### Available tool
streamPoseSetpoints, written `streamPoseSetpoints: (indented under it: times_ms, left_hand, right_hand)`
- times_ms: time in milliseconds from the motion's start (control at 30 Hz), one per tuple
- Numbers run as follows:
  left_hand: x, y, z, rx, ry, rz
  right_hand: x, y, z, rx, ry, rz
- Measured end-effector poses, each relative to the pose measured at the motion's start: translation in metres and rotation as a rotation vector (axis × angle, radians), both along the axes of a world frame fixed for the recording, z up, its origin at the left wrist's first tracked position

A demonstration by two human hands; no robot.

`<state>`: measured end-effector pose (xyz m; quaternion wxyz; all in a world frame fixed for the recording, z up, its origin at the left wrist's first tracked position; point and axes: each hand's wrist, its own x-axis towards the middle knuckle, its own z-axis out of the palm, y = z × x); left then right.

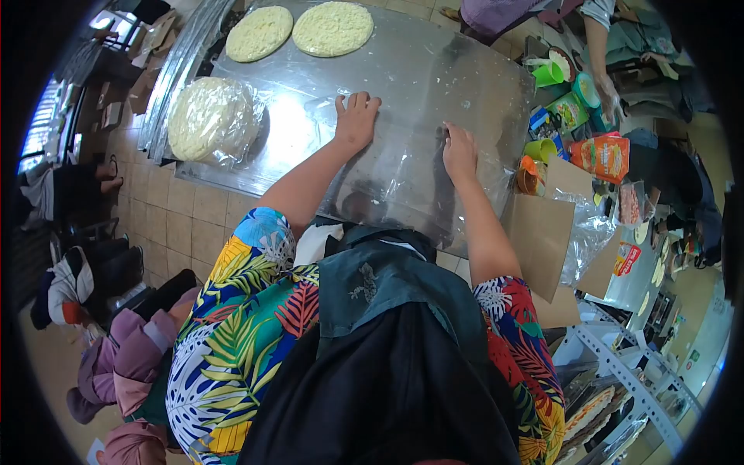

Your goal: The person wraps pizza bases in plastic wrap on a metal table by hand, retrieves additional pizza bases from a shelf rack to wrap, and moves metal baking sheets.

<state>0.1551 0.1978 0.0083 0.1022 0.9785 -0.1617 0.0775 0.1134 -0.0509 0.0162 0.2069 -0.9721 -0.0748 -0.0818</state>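
Observation:
On the metal table [484, 85], a clear plastic sheet [399, 167] appears to lie in front of me, its edges hard to make out. My left hand [357, 121] rests on the sheet, fingers spread and palm down. To its right, my right hand [460, 149] is at the sheet's right part, its fingers stretched forward; whether they pinch the plastic is unclear. Left of my hands lies a pale round flatbread-like base [208, 120] wrapped in clear plastic. Two more pale round bases, a left one [260, 33] and a right one [333, 29], lie at the far edge.
At the right stand an open cardboard box [542, 236], a green cup [548, 74], an orange packet [601, 158] and crumpled clear plastic [587, 244]. Another person's hand [608, 99] reaches down there. A metal rack [620, 372] stands at lower right. Other people are around.

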Motion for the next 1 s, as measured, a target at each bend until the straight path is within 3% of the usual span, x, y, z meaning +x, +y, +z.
streamPoseSetpoints:
  times_ms: [67,167,333,500,600,667,700,733,833,900,967,1000]
  left_hand:
    - [-0.015,0.000,0.005,-0.117,-0.193,-0.069]
    - [-0.034,0.009,0.002,-0.201,-0.078,-0.201]
    - [-0.054,0.021,0.010,-0.015,0.214,-0.224]
    - [-0.025,0.019,0.023,-0.143,0.136,-0.173]
    - [0.040,0.030,0.017,-0.818,-0.015,0.135]
    - [0.092,0.054,0.017,-1.513,0.266,0.622]
    - [0.099,0.064,0.053,-1.738,0.338,0.795]
    - [0.123,0.084,0.041,-1.864,0.306,0.822]
    - [0.157,0.121,0.027,-2.107,0.305,0.856]
    - [0.187,0.143,-0.006,-2.076,0.519,1.252]
    - [0.196,0.147,-0.012,-2.021,0.553,1.258]
    - [0.198,0.148,-0.013,-1.957,0.588,1.278]
  right_hand:
    - [-0.005,0.006,0.001,0.000,-0.128,0.004]
    - [-0.031,0.013,0.023,-0.007,-0.098,-0.019]
    - [-0.082,0.003,0.049,-0.165,0.372,-0.274]
    - [-0.096,-0.016,0.038,-0.144,0.462,-0.207]
    - [-0.097,-0.015,0.039,-0.113,0.439,-0.195]
    - [-0.096,-0.013,0.038,-0.113,0.424,-0.205]
    - [-0.097,-0.012,0.036,-0.098,0.422,-0.204]
    - [-0.098,-0.013,0.036,-0.085,0.420,-0.205]
    - [-0.098,-0.007,0.044,-0.041,0.441,-0.221]
    - [-0.097,-0.005,0.048,-0.029,0.435,-0.230]
    - [-0.099,-0.006,0.044,-0.020,0.440,-0.236]
    - [-0.100,-0.010,0.040,0.109,0.420,-0.255]
